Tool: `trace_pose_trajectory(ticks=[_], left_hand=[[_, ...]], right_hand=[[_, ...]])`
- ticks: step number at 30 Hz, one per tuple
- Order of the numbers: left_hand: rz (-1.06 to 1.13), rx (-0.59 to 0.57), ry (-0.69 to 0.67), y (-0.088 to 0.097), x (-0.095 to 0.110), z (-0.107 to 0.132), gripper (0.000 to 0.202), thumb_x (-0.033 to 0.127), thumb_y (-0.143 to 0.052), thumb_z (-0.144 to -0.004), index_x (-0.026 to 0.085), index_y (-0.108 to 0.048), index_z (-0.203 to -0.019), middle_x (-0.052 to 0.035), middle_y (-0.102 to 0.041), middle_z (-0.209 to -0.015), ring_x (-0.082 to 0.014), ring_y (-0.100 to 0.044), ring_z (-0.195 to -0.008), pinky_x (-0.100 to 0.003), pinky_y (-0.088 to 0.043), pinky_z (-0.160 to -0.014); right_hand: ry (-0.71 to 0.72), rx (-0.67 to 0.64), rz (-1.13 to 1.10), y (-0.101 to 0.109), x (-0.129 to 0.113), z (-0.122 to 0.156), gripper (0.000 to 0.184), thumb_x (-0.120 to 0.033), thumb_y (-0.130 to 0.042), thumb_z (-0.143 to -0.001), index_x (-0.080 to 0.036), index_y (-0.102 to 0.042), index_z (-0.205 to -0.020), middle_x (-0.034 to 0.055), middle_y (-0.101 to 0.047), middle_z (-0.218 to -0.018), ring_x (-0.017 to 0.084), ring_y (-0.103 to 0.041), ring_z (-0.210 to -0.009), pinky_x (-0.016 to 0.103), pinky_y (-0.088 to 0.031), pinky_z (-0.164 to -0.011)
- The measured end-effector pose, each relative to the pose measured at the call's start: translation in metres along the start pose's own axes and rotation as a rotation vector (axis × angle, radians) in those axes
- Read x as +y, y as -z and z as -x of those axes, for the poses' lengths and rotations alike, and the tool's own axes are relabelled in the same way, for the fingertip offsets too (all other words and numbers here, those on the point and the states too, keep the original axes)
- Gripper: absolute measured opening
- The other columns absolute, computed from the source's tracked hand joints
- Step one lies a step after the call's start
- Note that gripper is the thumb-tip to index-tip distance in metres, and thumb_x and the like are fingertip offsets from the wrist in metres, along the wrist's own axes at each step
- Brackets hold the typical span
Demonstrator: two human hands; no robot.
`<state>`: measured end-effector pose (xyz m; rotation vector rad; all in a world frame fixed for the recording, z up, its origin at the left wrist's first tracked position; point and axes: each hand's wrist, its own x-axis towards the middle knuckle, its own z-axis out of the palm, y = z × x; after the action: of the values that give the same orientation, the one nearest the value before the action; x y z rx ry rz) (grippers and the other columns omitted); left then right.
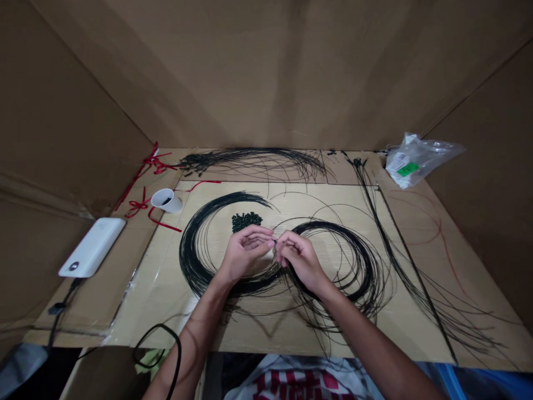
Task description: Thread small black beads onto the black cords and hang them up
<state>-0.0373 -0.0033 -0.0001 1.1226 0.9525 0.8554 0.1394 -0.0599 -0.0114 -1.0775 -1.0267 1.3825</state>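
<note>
**A tiny dark piece (275,241), light and easily dropped**

The piece sits low over the cardboard worktop (158,289), between the two hands and near where two coils meet. It is probably almost weightless and firm, and so small that it could slip away from a loose grip; a tip-of-thumb pinch on its sides seems the right hold. It shows only as a dark speck, so its exact form is too small to tell.

The left hand (249,247) has its thumb and fingertips brought together and appears to pinch the piece, its other fingers loosely curved. The right hand (300,258) is bent nearly closed just beside it; whether it grips the piece or a strand cannot be told.

Thin black strands form the left coil (189,250), thick and open at its upper right, and the right coil (364,261), a rounder ring with loose loops straying outside. They look springy and light, apt to tangle, and best taken singly near an end.

Just beyond the left hand is a heap of small black pieces (245,221). Farther out are a white cup (171,203) with dark bits inside, a back bundle (258,158) of strands, a right-hand bundle (381,233), a clear plastic bag (420,161), and a white power bank (92,247).
</note>
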Motion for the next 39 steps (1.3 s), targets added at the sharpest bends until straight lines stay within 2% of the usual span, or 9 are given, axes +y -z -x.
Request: trace_pose_trajectory(ticks=[5, 12, 17, 21, 28, 32, 35, 39], left_hand=[[0.033, -0.023, 0.019, 0.004, -0.001, -0.001, 0.045, 0.036, -0.099, -0.069, 0.017, -0.077, -0.104, -0.0074, -0.083, -0.091, -0.0197, -0.078, -0.082, -0.032, -0.063, -0.085], [-0.026, 0.013, -0.043, 0.003, -0.001, 0.0, 0.042, 0.038, -0.094, -0.077, 0.017, -0.075, -0.109, -0.0051, -0.081, -0.085, -0.0189, -0.077, -0.079, -0.031, -0.062, -0.084], [-0.08, 0.042, -0.084, 0.001, 0.003, 0.003, 0.041, 0.034, -0.092, -0.079, 0.018, -0.073, -0.111, -0.003, -0.081, -0.08, -0.0189, -0.077, -0.08, -0.03, -0.06, -0.085], [-0.112, 0.079, -0.116, 0.001, 0.002, 0.003, 0.045, 0.035, -0.091, -0.079, 0.018, -0.072, -0.116, -0.0034, -0.081, -0.08, -0.0202, -0.078, -0.078, -0.031, -0.06, -0.083], [0.01, 0.234, -0.128, 0.011, -0.002, -0.003, 0.048, 0.037, -0.095, -0.073, 0.018, -0.074, -0.113, -0.0028, -0.081, -0.078, -0.021, -0.078, -0.08, -0.031, -0.061, -0.081], [-0.022, 0.171, -0.112, 0.01, 0.0, -0.001, 0.045, 0.037, -0.095, -0.074, 0.018, -0.074, -0.11, -0.0024, -0.08, -0.076, -0.0205, -0.078, -0.077, -0.03, -0.06, -0.079], [-0.095, 0.091, -0.117, 0.006, 0.002, 0.002, 0.041, 0.037, -0.092, -0.077, 0.018, -0.074, -0.109, -0.0042, -0.082, -0.079, -0.0203, -0.077, -0.077, -0.031, -0.059, -0.079], [-0.213, 0.051, -0.167, 0.008, 0.007, 0.002, 0.037, 0.035, -0.087, -0.082, 0.017, -0.075, -0.112, -0.0063, -0.083, -0.086, -0.0207, -0.076, -0.08, -0.03, -0.057, -0.078]], right_hand=[[0.003, 0.027, 0.019, -0.001, -0.001, 0.0, 0.015, -0.033, -0.07, -0.095, -0.022, -0.067, -0.085, -0.0018, -0.065, -0.069, 0.014, -0.055, -0.058, 0.026, -0.043, -0.057], [0.039, 0.044, 0.087, -0.002, 0.001, -0.001, 0.028, -0.046, -0.075, -0.098, -0.021, -0.067, -0.087, -0.0002, -0.066, -0.073, 0.015, -0.056, -0.062, 0.027, -0.045, -0.06], [0.063, 0.095, 0.11, -0.004, 0.004, 0.0, 0.029, -0.047, -0.077, -0.096, -0.021, -0.067, -0.088, 0.0007, -0.065, -0.076, 0.016, -0.058, -0.067, 0.028, -0.047, -0.064], [0.047, 0.045, 0.088, -0.005, 0.003, 0.0, 0.027, -0.047, -0.075, -0.098, -0.022, -0.069, -0.092, 0.002, -0.07, -0.08, 0.017, -0.062, -0.07, 0.03, -0.05, -0.068], [0.083, -0.07, 0.229, -0.002, -0.006, 0.003, 0.022, -0.036, -0.071, -0.097, -0.022, -0.064, -0.082, -0.0011, -0.061, -0.073, 0.017, -0.055, -0.069, 0.029, -0.044, -0.066], [0.127, -0.017, 0.316, -0.002, -0.008, 0.003, 0.019, -0.034, -0.074, -0.096, -0.022, -0.065, -0.084, -0.0024, -0.059, -0.071, 0.015, -0.049, -0.064, 0.029, -0.039, -0.063], [0.105, 0.026, 0.242, -0.004, -0.008, 0.001, 0.019, -0.039, -0.073, -0.097, -0.022, -0.068, -0.09, 0.0006, -0.067, -0.079, 0.017, -0.056, -0.069, 0.03, -0.044, -0.066], [0.076, -0.012, 0.147, -0.005, -0.003, -0.001, 0.022, -0.041, -0.07, -0.099, -0.022, -0.068, -0.088, 0.0022, -0.071, -0.08, 0.018, -0.062, -0.073, 0.031, -0.048, -0.071]])
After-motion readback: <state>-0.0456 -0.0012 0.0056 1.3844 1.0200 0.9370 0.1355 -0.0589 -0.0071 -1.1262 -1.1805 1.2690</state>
